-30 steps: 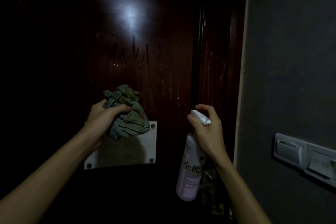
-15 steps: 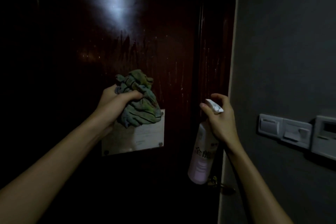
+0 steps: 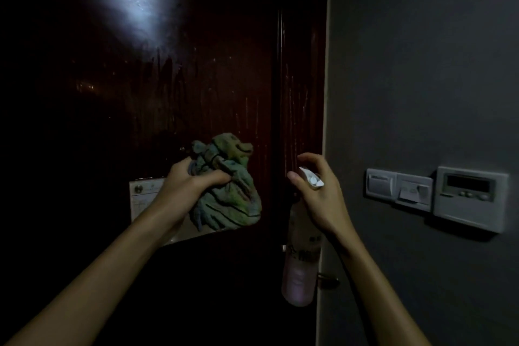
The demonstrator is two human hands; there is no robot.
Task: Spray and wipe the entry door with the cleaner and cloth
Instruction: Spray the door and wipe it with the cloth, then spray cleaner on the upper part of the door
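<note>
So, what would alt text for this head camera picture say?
A person faces a dark wooden door, the left hand gripping a bunched green cloth, the right hand holding a spray bottle. Switches line the grey wall at right.

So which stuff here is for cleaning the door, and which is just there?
For the job:
door
cloth in the left hand
spray bottle in the right hand

Just there:
wall switches
control panel
door sign

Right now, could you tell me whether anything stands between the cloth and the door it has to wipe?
Nothing loose does. The left hand holds the cloth before the door; only a screwed-on white plate sits behind it.
</note>
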